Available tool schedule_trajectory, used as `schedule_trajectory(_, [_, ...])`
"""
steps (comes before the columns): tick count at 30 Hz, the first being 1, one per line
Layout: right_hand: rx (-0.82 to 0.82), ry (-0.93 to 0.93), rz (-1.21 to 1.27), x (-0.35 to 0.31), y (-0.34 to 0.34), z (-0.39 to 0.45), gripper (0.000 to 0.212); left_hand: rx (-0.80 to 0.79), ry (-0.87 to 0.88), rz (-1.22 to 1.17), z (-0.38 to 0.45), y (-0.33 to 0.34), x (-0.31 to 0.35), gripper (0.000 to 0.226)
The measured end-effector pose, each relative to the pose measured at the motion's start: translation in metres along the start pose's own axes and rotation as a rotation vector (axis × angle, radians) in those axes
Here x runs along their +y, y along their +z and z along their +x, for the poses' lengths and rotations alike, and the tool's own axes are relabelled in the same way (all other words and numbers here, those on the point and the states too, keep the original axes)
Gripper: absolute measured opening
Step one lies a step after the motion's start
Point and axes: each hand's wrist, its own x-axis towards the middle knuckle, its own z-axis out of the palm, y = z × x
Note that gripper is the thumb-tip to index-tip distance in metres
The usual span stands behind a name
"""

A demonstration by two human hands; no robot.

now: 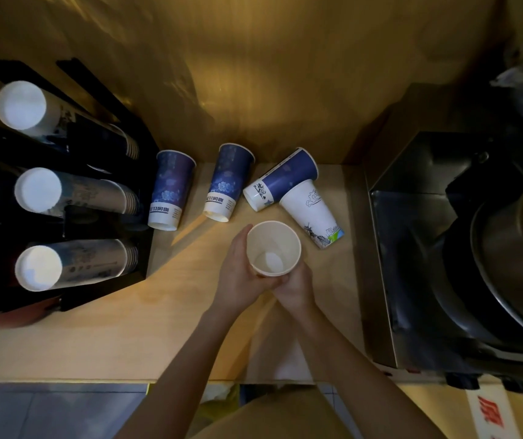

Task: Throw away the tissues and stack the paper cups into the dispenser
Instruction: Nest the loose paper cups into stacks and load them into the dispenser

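I have a white paper cup [274, 248] held mouth-up over the middle of the bench, its inside empty. My left hand [241, 267] wraps its left wall; my right hand [295, 285] cups it from below, fingers closed around the base. I judge this to be the cup-stacking step: one cup gathered, four not yet.

Toward the bench's back edge, two blue cups [171, 190] [228, 182] stand upside down, apart from each other. To their right a third blue cup [280, 179] lies tipped, touching a white printed cup [312, 213].

The black dispenser [133, 245] sits at the bench's left end with three cup stacks [73, 264] poking out. Next I would nest this cup with the others or carry it left to a matching stack; rims must line up.

A white tissue [280, 353] lies at the front edge under my forearms, not yet thrown away. The wooden bench [127, 327] is dim; a dark steel appliance [444, 248] sits at its right end.
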Motion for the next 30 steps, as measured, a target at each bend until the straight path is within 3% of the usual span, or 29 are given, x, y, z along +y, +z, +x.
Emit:
schedule_trajectory(2, [-0.058, -0.034, -0.042, 0.003, -0.006, -0.001, 0.065, 0.005, -0.054, -0.047, -0.002, 0.004, -0.006, 0.092])
schedule_trajectory(5, [-0.229, -0.111, -0.206, -0.012, -0.032, 0.007, 0.075, 0.023, -0.106, -0.082, -0.004, 0.006, -0.013, 0.096])
schedule_trajectory(8, [-0.250, -0.203, -0.315, -0.032, -0.055, 0.023, 0.041, 0.004, -0.093, -0.069, 0.000, 0.007, -0.014, 0.092])
schedule_trajectory(11, [-0.009, -0.209, -0.363, -0.051, -0.064, 0.041, 0.024, -0.009, -0.073, -0.054, 0.003, 0.005, -0.018, 0.091])
schedule_trajectory(14, [0.188, -0.209, -0.484, -0.058, -0.068, 0.061, 0.046, -0.019, -0.055, -0.034, 0.005, 0.005, -0.019, 0.085])
schedule_trajectory(17, [0.173, -0.081, -0.611, -0.048, -0.064, 0.076, 0.072, -0.010, -0.059, -0.035, 0.006, 0.005, -0.021, 0.080])
schedule_trajectory(19, [0.132, -0.001, -0.642, -0.034, -0.061, 0.078, 0.076, -0.011, -0.064, -0.029, 0.006, 0.005, -0.022, 0.079])
schedule_trajectory(23, [0.094, 0.019, -0.526, -0.024, -0.066, 0.073, 0.073, -0.020, -0.065, -0.035, 0.007, 0.005, -0.023, 0.082])
schedule_trajectory(26, [0.075, 0.014, -0.243, -0.044, -0.076, 0.059, 0.072, -0.021, -0.060, -0.034, 0.007, 0.005, -0.024, 0.082])
schedule_trajectory(30, [0.196, -0.091, 0.175, -0.094, -0.087, 0.026, 0.072, -0.022, -0.064, -0.064, 0.006, 0.005, -0.023, 0.080])
